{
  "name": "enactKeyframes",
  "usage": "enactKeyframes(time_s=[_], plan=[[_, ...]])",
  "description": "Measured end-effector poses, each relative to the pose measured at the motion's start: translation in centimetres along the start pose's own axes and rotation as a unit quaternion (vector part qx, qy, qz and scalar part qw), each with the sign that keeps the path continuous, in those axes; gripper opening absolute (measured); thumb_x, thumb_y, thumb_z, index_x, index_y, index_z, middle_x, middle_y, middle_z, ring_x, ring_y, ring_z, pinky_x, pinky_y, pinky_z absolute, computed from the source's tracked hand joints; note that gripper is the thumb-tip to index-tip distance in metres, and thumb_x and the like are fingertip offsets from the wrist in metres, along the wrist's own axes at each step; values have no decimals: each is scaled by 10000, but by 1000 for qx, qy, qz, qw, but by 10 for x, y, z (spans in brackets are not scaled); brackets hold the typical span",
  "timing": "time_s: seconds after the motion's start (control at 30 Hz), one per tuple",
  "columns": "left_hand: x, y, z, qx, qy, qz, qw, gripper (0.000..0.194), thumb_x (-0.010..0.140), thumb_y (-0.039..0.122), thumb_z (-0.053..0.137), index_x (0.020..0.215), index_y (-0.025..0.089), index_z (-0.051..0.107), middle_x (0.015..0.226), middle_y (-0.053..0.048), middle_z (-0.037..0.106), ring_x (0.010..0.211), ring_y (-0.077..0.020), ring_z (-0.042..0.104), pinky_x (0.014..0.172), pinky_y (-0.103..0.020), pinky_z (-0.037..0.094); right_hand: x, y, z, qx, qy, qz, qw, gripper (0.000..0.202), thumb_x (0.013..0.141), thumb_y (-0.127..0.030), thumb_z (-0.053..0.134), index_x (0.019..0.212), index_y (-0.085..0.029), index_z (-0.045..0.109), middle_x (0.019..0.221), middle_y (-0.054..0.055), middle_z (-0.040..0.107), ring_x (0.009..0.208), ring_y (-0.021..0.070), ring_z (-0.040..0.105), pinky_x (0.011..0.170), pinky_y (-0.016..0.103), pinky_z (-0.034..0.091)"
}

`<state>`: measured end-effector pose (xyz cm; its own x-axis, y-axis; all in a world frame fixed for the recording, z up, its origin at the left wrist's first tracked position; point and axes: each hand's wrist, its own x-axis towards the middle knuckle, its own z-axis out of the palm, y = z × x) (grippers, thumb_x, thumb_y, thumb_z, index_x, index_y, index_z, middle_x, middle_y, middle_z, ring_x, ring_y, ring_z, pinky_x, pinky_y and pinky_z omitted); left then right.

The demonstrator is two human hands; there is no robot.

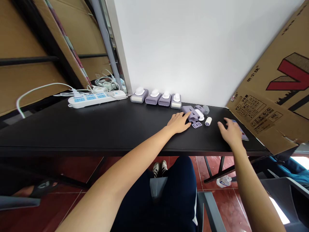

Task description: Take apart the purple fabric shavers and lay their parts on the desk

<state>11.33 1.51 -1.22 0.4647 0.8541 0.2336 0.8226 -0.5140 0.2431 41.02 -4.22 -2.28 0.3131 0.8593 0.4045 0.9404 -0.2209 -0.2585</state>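
My left hand reaches to a small pile of parts, thumb and fingers apart. Its fingertips touch the left edge of a purple plastic housing, and its thumb is close to a flat purple slotted plate. Behind the housing are a white rounded part and a clear cap-like piece. A short white cylinder lies just right of the pile. My right hand rests on the black table with fingers spread, beside a flat phone-like object that it partly covers.
Several purple-and-white devices stand in a row along the white wall. A white power strip with cables lies at the back left. A large cardboard box leans at the right end of the black table.
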Motion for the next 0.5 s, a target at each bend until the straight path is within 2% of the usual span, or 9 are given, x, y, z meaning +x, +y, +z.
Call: enactKeyframes(time_s=[0.1,0.2,0.37,0.5], plan=[[10,9,6,0,-8,1,1000,748,1066,545,447,1730,226,316,1667,-219,444,1530,-404,438,1231,-525,339,1,-29,11,19,-59,-81,995,616,1107,-588,538,1625,-254,524,1514,165,527,1364,379,536,1130,513,463],[16,17,9,-4,-13,2,1000,748,1066,536,457,1731,226,312,1673,-216,440,1548,-386,423,1237,-510,334,5,-45,16,-5,-101,-86,991,571,1112,-540,538,1611,-264,539,1589,141,472,1397,382,511,1132,532,468],[22,20,10,-9,-11,10,1000,734,1064,535,462,1724,244,324,1676,-206,441,1540,-382,433,1226,-512,344,13,-40,14,-32,-101,-70,992,520,1107,-461,543,1581,-249,563,1532,148,529,1358,386,547,1106,543,492],[26,18,14,-14,-6,17,1000,735,1067,548,452,1723,240,327,1669,-210,449,1533,-395,440,1216,-522,354,17,-28,10,-57,-107,-53,991,560,1103,-387,518,1645,-250,498,1515,162,544,1331,402,568,1091,553,498]])
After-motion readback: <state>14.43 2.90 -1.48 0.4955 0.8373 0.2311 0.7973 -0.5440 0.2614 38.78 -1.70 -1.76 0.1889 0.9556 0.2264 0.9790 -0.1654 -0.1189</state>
